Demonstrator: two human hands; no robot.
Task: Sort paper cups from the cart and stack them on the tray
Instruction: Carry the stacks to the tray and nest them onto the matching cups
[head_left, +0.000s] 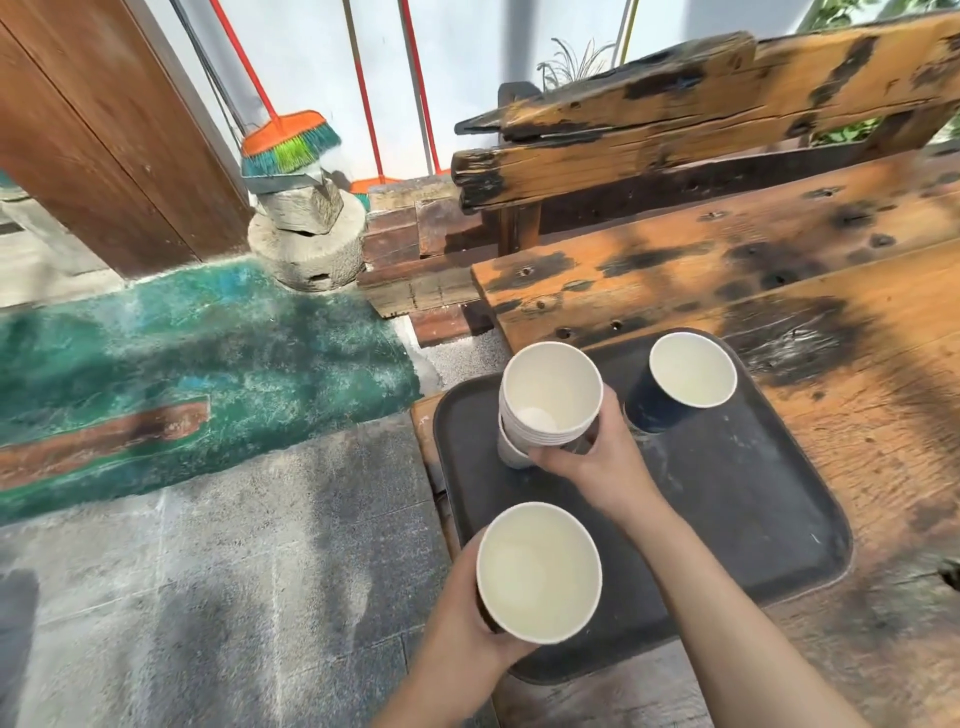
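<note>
The right hand grips a stack of white paper cups near its lower part, the stack leaning slightly over the tray's far left area, while the left hand is wrapped around a single cup with a dark outside, held above the tray's near left edge. A dark blue cup stands on the black tray at its far side, just beside the right hand. The tray lies on a worn, scorched wooden tabletop; beyond, brooms lean on a white wall.
</note>
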